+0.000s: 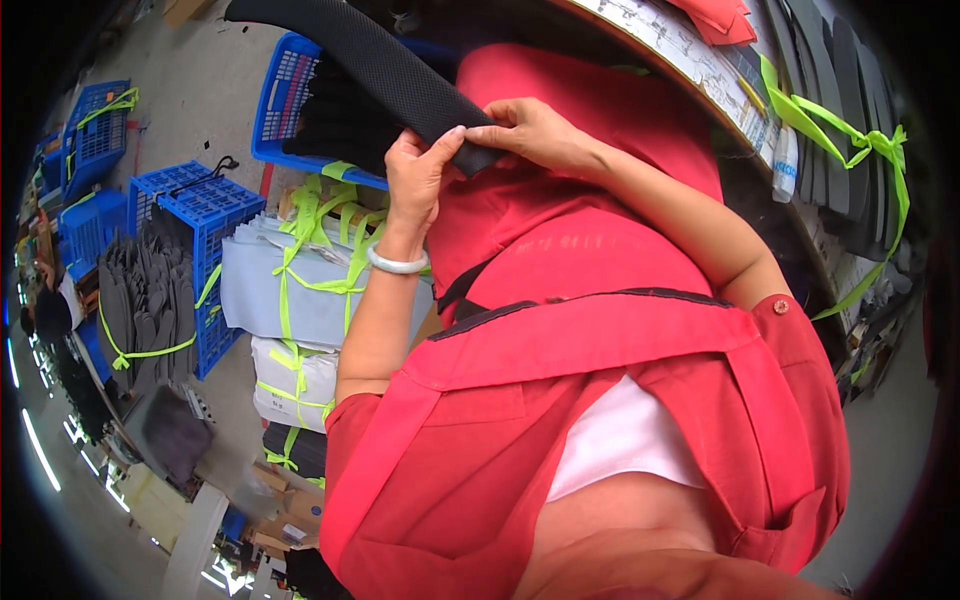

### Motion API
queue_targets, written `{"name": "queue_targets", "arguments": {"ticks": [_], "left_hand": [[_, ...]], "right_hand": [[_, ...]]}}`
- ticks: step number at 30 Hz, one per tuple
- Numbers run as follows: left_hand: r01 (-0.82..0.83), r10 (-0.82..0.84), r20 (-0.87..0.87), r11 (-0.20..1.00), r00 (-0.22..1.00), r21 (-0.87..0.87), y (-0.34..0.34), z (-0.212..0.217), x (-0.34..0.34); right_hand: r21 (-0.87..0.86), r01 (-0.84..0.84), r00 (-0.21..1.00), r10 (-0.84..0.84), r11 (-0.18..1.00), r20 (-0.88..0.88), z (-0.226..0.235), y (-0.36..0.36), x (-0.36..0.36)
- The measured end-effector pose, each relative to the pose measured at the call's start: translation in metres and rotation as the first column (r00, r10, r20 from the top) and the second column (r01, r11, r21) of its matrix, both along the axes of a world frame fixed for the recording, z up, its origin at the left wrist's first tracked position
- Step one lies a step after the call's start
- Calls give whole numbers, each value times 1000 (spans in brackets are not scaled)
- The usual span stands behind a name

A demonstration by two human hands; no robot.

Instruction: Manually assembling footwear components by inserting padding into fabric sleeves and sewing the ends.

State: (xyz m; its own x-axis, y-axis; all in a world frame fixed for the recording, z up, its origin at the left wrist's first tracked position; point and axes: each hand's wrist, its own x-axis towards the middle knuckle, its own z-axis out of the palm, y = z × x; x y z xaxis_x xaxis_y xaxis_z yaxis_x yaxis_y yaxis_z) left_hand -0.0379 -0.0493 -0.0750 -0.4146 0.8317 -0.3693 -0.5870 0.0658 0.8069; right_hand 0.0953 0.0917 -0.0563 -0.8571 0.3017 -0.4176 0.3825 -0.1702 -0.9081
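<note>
A long black strip of mesh-textured fabric (385, 75) slants from the upper left down to my lap, over the red apron. Its near end is pinched between both hands. My left hand (412, 172), with a pale bangle (398, 262) at the wrist, grips the strip's lower edge with thumb on top. My right hand (535, 132) is closed on the end corner, its thumb and forefinger touching the left thumb. The fingers under the strip are hidden. Behind the strip stands a blue plastic basket (268, 115) holding black pieces, partly covered by the strip.
Bundles of grey-white sheets (250, 275) tied with lime ribbon are stacked by my left arm. Farther left are blue crates (215, 290) and a tied bundle of dark grey pieces (145, 300). A worktable (690, 60) runs along the upper right, with tied grey strips (835, 110).
</note>
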Motion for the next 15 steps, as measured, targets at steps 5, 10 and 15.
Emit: {"name": "queue_targets", "arguments": {"ticks": [5, 10, 15], "left_hand": [[-8, 8, 18, 1000, 1000, 1, 5, -6, 7], [-72, -24, 517, 984, 856, 165, 21, -7, -13], [-162, 84, 475, 979, 876, 126, 39, -28, -12]], "right_hand": [[14, -15, 999, 14, 1000, 37, -6, 7, 4], [35, -82, 995, 80, 996, 54, 1, 9, -2], [-8, 75, 987, -73, 997, 140, 18, 7, 1]]}}
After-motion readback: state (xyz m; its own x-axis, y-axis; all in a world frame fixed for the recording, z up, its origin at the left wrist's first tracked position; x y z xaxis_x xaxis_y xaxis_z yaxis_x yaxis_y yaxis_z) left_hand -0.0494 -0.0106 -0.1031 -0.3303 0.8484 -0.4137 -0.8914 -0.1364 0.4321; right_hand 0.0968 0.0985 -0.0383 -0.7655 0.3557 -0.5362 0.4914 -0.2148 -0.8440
